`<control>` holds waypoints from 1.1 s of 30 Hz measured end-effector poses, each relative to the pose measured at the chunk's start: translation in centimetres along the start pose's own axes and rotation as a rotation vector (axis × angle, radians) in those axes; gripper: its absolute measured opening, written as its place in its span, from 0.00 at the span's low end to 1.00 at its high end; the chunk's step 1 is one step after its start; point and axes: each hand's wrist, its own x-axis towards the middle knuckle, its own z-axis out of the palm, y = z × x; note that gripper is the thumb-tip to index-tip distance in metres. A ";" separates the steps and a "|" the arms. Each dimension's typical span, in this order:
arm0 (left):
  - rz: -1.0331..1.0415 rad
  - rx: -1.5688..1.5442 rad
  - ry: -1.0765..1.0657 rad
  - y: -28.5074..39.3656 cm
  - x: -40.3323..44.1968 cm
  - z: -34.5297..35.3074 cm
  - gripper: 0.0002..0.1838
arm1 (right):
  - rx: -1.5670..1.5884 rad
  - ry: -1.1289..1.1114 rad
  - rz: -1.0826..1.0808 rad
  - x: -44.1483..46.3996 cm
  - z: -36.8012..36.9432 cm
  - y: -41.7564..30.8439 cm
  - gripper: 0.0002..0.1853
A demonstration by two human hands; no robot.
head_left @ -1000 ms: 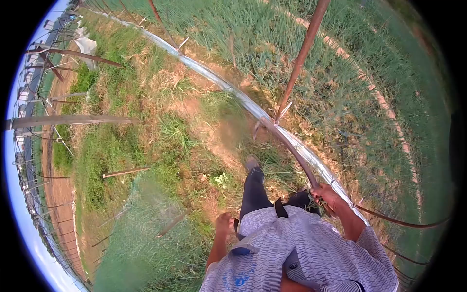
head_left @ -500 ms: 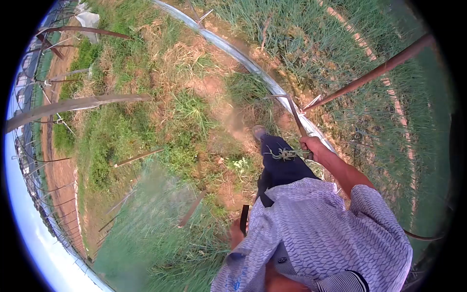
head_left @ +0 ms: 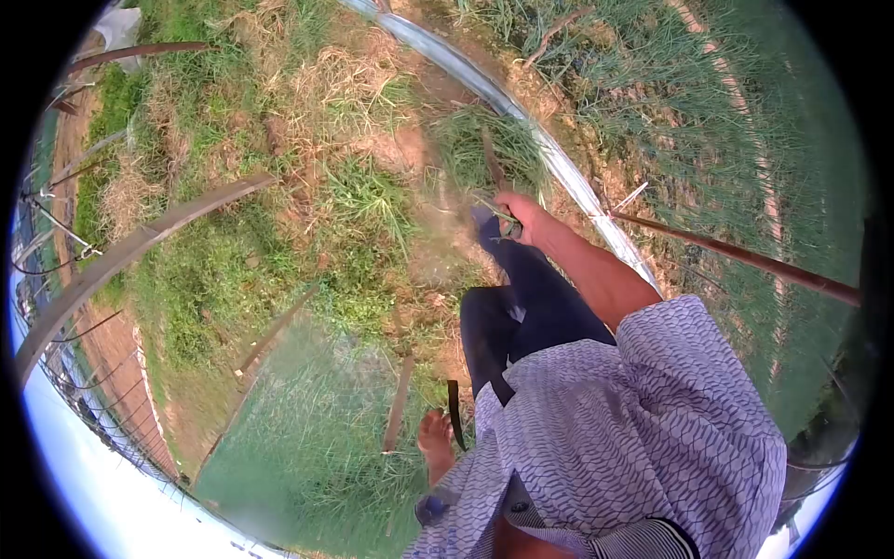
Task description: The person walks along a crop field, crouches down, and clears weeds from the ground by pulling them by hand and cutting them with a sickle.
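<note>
My right hand [head_left: 523,220] is closed around a narrow brown tool [head_left: 492,156], which looks like a sickle. Its far end reaches into a clump of cut-looking green grass [head_left: 466,140] beside a pale plastic strip. Some green strands [head_left: 494,203] show at the fist. Down by my left side, my left hand [head_left: 435,434] hangs with its fingers loosely bent and apart, nothing visible in it. A black strap [head_left: 454,410] dangles just right of that hand.
The plastic strip [head_left: 559,163] borders dense green rows [head_left: 670,121] at right. Rusty poles, one at right [head_left: 736,250] and a curved one at left [head_left: 140,238], cross the view. A green net [head_left: 307,429] spreads at lower left near a wooden stake [head_left: 399,405]. Weeds cover the ground ahead.
My right hand has moved forward and left with the tool, whose end now meets the grass clump. My left hand shows more fully. The view has shifted and my legs have changed pose.
</note>
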 end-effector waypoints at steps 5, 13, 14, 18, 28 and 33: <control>0.107 0.063 -0.091 10.2 1.7 4.3 0.11 | -0.258 -0.029 -0.059 -3.5 5.7 -2.2 0.09; -0.041 0.398 -0.330 11.9 9.5 3.7 0.09 | 0.126 -0.008 0.029 1.2 8.6 -4.0 0.06; 0.015 0.577 -0.256 13.8 9.0 5.0 0.08 | 0.083 0.060 -0.008 1.9 8.8 -3.8 0.07; -0.093 0.211 -0.260 15.9 14.8 3.5 0.12 | -0.415 0.192 -0.146 1.0 10.6 -3.7 0.09; -0.084 0.363 -0.111 34.2 18.3 7.6 0.16 | -1.786 -0.046 -0.479 11.7 28.1 -12.6 0.20; -0.052 0.210 -0.064 36.1 18.4 6.7 0.15 | -1.959 0.095 -0.597 16.3 30.8 -17.1 0.17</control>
